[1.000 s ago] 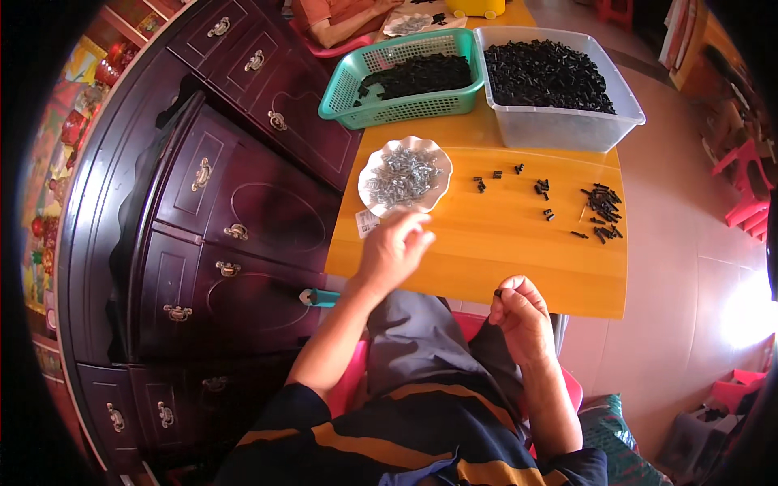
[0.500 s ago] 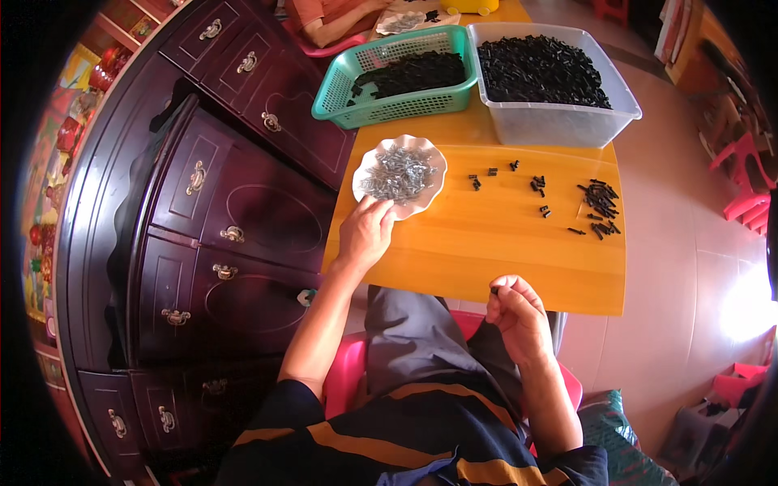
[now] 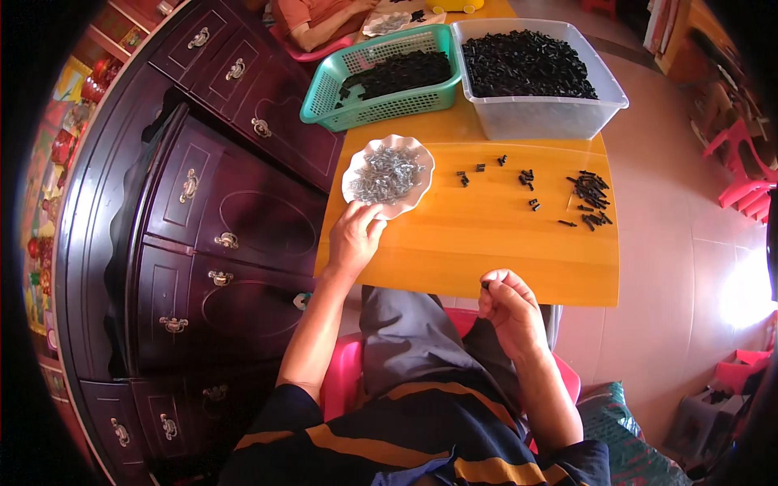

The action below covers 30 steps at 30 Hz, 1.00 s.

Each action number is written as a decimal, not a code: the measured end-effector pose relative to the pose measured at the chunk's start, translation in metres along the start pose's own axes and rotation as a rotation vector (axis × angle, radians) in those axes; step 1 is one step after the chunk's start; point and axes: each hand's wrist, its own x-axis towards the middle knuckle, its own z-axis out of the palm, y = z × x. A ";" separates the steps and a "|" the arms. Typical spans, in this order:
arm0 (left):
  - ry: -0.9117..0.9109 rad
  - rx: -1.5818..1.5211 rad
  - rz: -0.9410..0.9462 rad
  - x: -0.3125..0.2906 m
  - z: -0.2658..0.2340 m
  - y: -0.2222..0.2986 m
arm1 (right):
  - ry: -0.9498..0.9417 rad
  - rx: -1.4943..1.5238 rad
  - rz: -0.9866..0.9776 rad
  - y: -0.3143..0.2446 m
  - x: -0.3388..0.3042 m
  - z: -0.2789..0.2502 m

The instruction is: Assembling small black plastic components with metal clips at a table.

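A white dish with a wavy rim [image 3: 423, 198] holds a heap of small silvery metal pins [image 3: 390, 172]. At its near edge is my left hand [image 3: 354, 241], fingertips drawn together over the rim; whatever they may pinch is too small to make out. My right hand [image 3: 514, 310] is held above the table's front edge, thumb and fingers closed on a small black piece [image 3: 486, 283], mostly covered by the fingers. Several small black parts [image 3: 527, 177] lie scattered on the wooden table [image 3: 454, 251]. A looser pile of longer black pieces [image 3: 590, 191] lies near the right edge.
Behind the dish stand a green perforated basket [image 3: 324, 113] and a clear plastic bin [image 3: 543, 120], both holding black pieces. A dark wooden cabinet [image 3: 243, 194] borders the table on the left. Another person's arm [image 3: 324, 31] rests at the far end, beside a second dish [image 3: 386, 24].
My left hand has drawn back slightly from the pins toward the dish's near rim. The right hand keeps its pinch on the black piece. The whole view has shifted a little.
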 end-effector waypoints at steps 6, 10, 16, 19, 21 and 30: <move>0.062 -0.004 0.042 -0.003 0.000 0.000 | -0.004 0.014 -0.008 0.004 0.002 -0.003; 0.071 -0.024 0.024 -0.002 0.000 0.000 | 0.010 0.020 -0.005 0.002 0.001 -0.001; 0.056 -0.042 0.002 -0.004 0.002 -0.008 | 0.005 0.010 0.008 0.001 0.000 0.001; 0.081 -0.034 0.057 -0.001 0.001 -0.008 | 0.012 0.003 0.005 0.002 0.000 0.000; 0.111 -0.041 0.084 -0.001 0.002 -0.009 | 0.012 0.002 0.005 0.001 0.000 0.001; 0.119 -0.332 -0.049 -0.005 0.003 -0.015 | 0.019 0.008 0.008 0.003 0.001 -0.001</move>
